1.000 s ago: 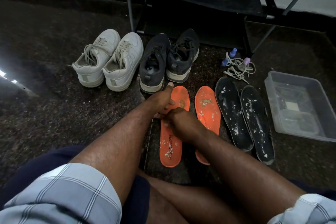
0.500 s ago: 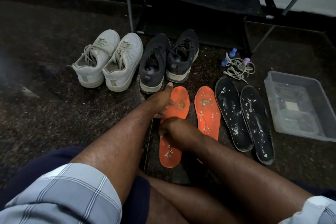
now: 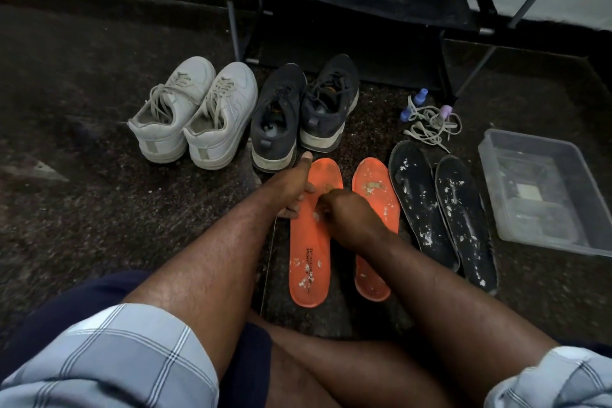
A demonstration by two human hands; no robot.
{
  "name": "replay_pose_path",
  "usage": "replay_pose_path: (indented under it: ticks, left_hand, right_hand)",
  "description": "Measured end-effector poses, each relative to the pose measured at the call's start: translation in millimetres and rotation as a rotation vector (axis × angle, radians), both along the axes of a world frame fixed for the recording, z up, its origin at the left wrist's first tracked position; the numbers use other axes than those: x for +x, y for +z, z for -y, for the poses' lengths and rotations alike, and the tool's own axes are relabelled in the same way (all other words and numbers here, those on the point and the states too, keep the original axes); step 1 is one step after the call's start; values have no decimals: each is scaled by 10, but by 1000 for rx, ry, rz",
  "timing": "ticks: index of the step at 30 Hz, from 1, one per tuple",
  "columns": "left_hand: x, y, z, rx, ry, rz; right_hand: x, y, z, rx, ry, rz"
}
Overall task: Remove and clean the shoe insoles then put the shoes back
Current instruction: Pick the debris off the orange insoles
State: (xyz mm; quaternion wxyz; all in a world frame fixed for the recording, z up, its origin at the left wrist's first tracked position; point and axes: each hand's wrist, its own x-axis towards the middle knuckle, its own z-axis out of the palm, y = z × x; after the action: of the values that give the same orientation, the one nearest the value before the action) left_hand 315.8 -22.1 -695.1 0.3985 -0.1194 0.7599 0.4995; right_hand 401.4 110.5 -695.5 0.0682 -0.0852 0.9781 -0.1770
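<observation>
- Orange foam is the work in hand: the left orange insole (image 3: 309,242) lies flat on the floor, toe toward the dark shoes (image 3: 303,113), with pale crumbs stuck near its heel and mid-length.
- Left hand (image 3: 291,189) steadies the insole's toe edge, its grip loosely curled over that edge with the thumb straight along it.
- Right hand (image 3: 344,212) sits over the insole's upper middle with its grip curled tight; whether it pinches a bit of debris or a cloth I cannot tell.
- To do this well, I judge: keep the toe pinned, work in short strokes toward the heel, and push crumbs off the edge, away from the right orange insole (image 3: 376,195).
- Black insoles (image 3: 440,209) beside it look just as speckled; the white shoes (image 3: 195,113) stand well apart.
</observation>
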Motion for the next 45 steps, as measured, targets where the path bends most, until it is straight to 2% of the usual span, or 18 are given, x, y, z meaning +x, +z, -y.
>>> replay_pose_path:
  ticks: [5,9,13,18,23,28,33,38,40,42,45]
  left_hand:
    - [-9,-6,4,-12,-5,-1]
    - [-3,-26,4,-11,2,-13]
    - [-10,-9,-5,0,-1,-8]
    - [-9,-34,1,-6,-5,-19]
    - [-25,-25,-13,9,3,16]
    - [-11,-30,-5,1,8,-19]
    - [-12,-6,-1,11,17,16]
    - [5,2,-4,2,21,-13]
    - [-5,5,0,0,18,-10]
    - [-10,-3,-8,7,8,12]
    - [-4,-9,-4,14,1,19]
  right_hand:
    - [87,21,144,-44,124,166]
    - [23,36,29,-14,-4,16]
    - [96,31,163,-26,104,132]
    - [4,3,2,61,-9,-16]
    - [67,-28,170,49,139,77]
    - [-25,43,-33,112,-27,-49]
    - [54,-49,178,56,133,-9]
    - [-56,-68,-98,100,-68,-119]
    - [-26,-96,-10,93,18,-147]
    - [7,-114,139,17,127,-91]
    - [-43,-60,104,-37,95,-106]
